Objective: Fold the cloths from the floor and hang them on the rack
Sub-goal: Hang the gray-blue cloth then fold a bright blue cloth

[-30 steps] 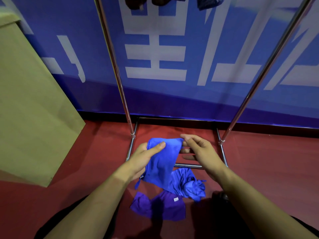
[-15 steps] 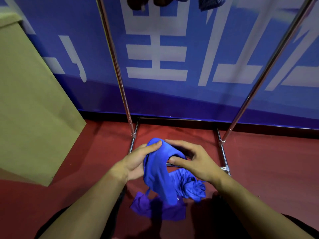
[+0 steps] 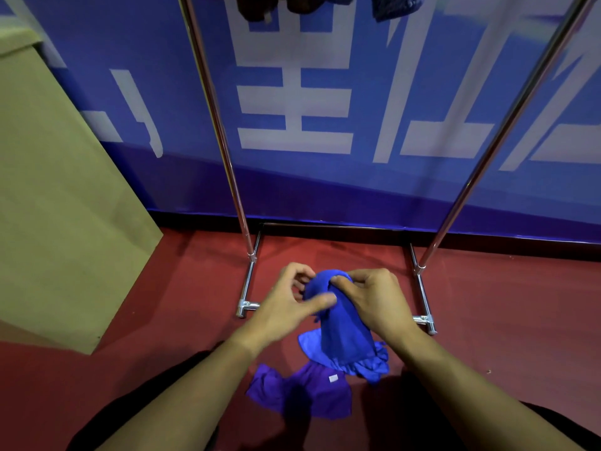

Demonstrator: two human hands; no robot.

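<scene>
Purple cloth (image 3: 302, 395) flat on red floor (image 3: 504, 320) nearest me, small white tag up; above it my left hand (image 3: 286, 307) and right hand (image 3: 377, 297) pinch the bunched blue cloth (image 3: 344, 333), draped doubled; chrome rack (image 3: 234, 177) beyond

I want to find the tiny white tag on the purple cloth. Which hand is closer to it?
Right, narrowly. The right hand is above the white tag; the left hand is above and further left.
</scene>
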